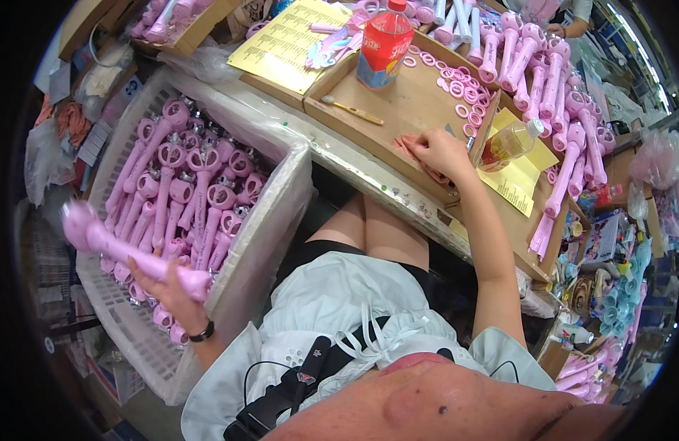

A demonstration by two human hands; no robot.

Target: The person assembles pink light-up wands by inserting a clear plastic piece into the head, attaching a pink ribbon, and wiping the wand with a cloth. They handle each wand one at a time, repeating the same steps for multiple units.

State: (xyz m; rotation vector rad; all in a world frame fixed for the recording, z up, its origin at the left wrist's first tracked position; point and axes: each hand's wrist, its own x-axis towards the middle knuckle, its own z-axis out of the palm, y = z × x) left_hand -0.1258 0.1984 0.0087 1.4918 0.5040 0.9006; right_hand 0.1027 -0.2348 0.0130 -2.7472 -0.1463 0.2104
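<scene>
My left hand (176, 298) is closed round the lower end of a pink plastic toy wand (126, 246), held tilted above the white basket (126, 349). The wand's round head is blurred by motion. Under it, the basket is full of similar pink wands (200, 173) with ring-shaped heads. My right hand (441, 153) rests at the near right side of a shallow cardboard tray (354, 92), its fingers pressed on an orange-pink cloth (407, 147). In the tray lie a thin brush (354, 112) with a tan handle and several pink rings (468, 94).
A red-labelled drink bottle (386, 48) stands in the tray. A bottle of yellowish liquid (507, 147) leans right of my right forearm, over yellow paper (522, 184). Pink wand parts (552, 81) pile up at the right. A printed yellow sheet (288, 40) lies behind the basket.
</scene>
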